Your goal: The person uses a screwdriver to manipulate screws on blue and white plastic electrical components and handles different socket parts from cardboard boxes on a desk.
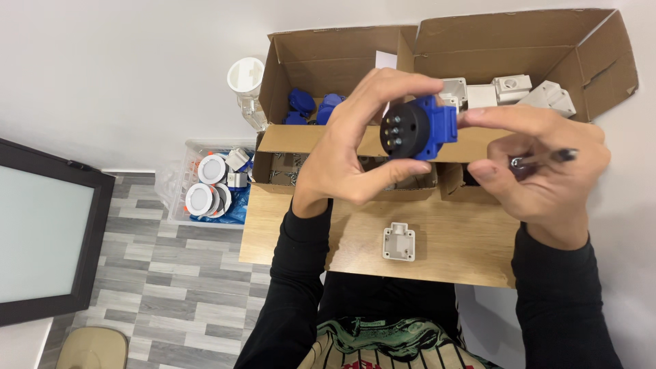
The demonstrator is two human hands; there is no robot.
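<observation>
A small wooden table (451, 253) carries it all: one white plastic housing (399, 242) lies alone on the bare wood near the front edge. Open cardboard boxes (342, 61) crowd its far side, against the wall.

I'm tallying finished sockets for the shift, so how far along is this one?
Done: nothing finished shows. In hand: the left hand holds a black-and-blue socket insert up, and the right hand touches its blue side while gripping a screwdriver. Left: the white housing lies alone on the wooden table; more parts wait in the cardboard boxes.
</observation>
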